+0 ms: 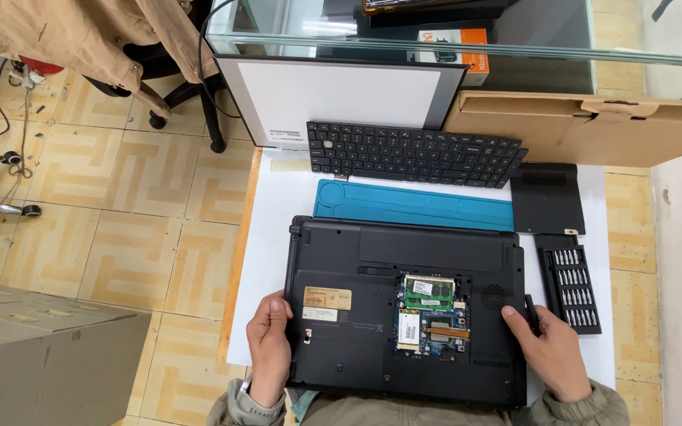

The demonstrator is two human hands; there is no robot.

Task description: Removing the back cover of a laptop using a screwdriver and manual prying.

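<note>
Our left hand [268,339] grips the upturned laptop [404,308], right hand [550,347] clasps a screwdriver [530,313]; slipping could gouge the exposed memory modules [428,292].

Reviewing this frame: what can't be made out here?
- Laptop, head view: near edge hidden by the person's sleeves.
- Right hand: the dark tool in it is mostly covered by the fingers, so its tip is unseen.
- Bit set: bits too small to tell apart.
- Open bay: parts too small to identify.
- Cardboard box: cut off by the right edge.
</note>
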